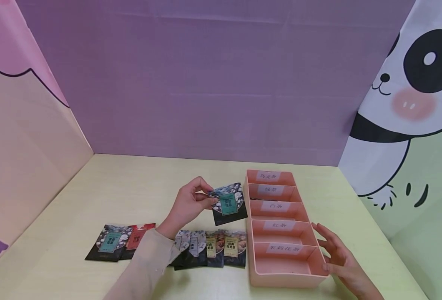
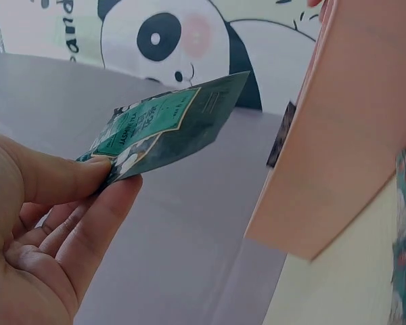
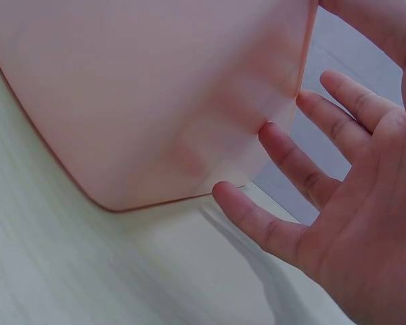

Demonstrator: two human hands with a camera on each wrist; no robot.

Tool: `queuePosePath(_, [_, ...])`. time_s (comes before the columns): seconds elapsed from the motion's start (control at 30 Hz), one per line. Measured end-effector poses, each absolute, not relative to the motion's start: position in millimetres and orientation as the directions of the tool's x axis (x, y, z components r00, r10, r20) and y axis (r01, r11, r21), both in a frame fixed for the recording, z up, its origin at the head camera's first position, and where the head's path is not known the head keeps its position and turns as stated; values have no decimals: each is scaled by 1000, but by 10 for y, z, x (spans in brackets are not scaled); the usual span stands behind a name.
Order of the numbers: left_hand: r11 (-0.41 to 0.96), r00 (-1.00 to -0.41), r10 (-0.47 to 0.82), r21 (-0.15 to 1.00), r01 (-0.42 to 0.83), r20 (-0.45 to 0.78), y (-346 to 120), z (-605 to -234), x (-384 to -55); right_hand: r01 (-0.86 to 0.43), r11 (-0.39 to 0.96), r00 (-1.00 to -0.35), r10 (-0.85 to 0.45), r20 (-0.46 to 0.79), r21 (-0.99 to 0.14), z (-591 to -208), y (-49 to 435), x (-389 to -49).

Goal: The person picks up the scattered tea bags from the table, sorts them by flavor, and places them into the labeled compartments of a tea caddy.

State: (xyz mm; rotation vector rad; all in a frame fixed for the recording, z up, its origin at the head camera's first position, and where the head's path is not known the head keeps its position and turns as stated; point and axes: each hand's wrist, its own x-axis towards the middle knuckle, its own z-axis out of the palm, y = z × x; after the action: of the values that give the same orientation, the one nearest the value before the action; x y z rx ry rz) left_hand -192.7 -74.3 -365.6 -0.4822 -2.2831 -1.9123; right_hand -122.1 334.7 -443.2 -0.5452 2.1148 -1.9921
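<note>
While the left hand (image 1: 189, 204) pinches a jasmine tea sachet (image 1: 229, 203) by its corner between thumb and curled fingers, the packet hangs in the air just beside the pink organiser tray (image 1: 316, 241), level with the tray's 2nd and 3rd compartments counted from the far end and clear of the tabletop (image 1: 138, 175). From the left wrist view the sachet (image 2: 164, 125) is tilted, its green label face up, held only at one edge by the fingertips (image 2: 118, 196). That tray has 5 compartments in a row, each with a white paper label on its divider. On the tray's other side the right hand (image 1: 339, 258) is spread, fingers straight and apart, holding nothing; the right wrist view shows its fingertips (image 3: 233, 200) at the tray's near outer corner (image 3: 189, 101), touching or very nearly so. Beside the tray, toward the left forearm, a row of other tea sachets (image 1: 211, 249) lies flat on the table, partly hidden by the beige sleeve (image 1: 149, 262); at the row's far end from the tray lie a green-label packet (image 1: 109, 242) and a red-label packet (image 1: 137, 239), overlapping
</note>
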Motion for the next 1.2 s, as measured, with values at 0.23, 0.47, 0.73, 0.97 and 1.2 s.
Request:
queuePosePath(0.23, [112,-910,282,931,347,305,-565,-3651,-1794,-110,40,-924,-373,87,-993,-4441,3333,-1227])
queuePosePath(0.47, [62,-874,377,933,354,307,-391,-3653,-1699,-103,35,-928,-364,83,-994,-4445,3314,-1235])
queuePosePath(0.73, [55,-810,490,916,398,323,-202,-3652,-1643,-174,-34,-889,-426,171,-984,-4449,3353,-1277])
queuePosePath(0.97, [80,-764,565,901,427,312,-104,-3693,-1608,-144,10,-907,-401,128,-989,-4458,3358,-1260])
queuePosePath(1.2, [89,-732,616,897,434,293,-52,-3706,-1578,-113,59,-931,-355,85,-992,-4469,3351,-1236])
